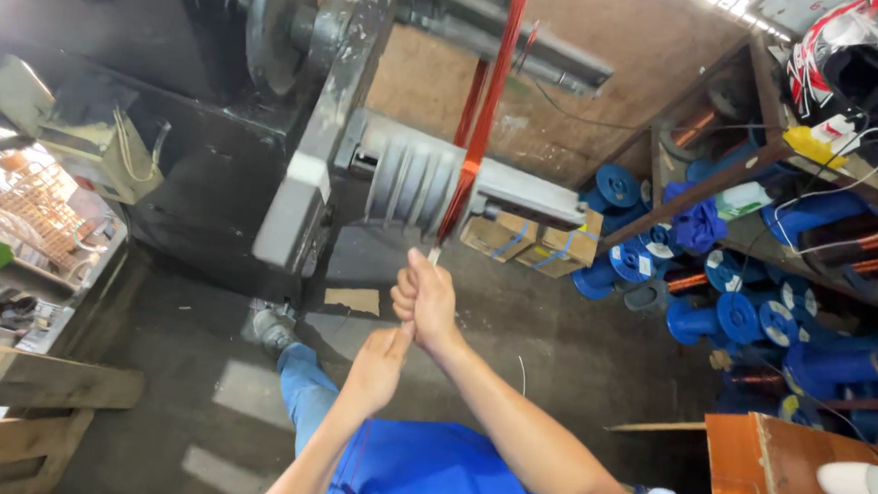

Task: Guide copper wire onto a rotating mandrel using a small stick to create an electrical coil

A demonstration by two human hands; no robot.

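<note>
We're at the winder [365,123], the big grey machine w/ a stepped former [412,180] on its front. A band of copper wire [486,109] runs from up top down past the former to our hands, so imo the step in hand is the tail end of a coil: gripping the bundle's bottom and tying or binding it off.

Right hand [426,301] is clenched in a fist round the low end of the wire, a pale bit of tape or sleeve poking out above the knuckles. Left hand [381,364] sits just under it, touching, fingers pinched on smth thin coming out the bottom of the fist. Can't tell if that's wire or tie string, too small.

Next move prob needs the right fist to keep tension while the left works the thin end round. Slack would likely let the turns spring loose.

Other stuff: shelf [723,182] on the right packed w/ blue spools [746,318], some w/ copper on them, helmet [850,48] on top. Cardboard boxes [529,244] on the floor behind the wire. Wood bench [31,381] at left, wood board [778,470] low right. Nothing sits btw our hands and the machine; the boxes and spools are well apart.
</note>
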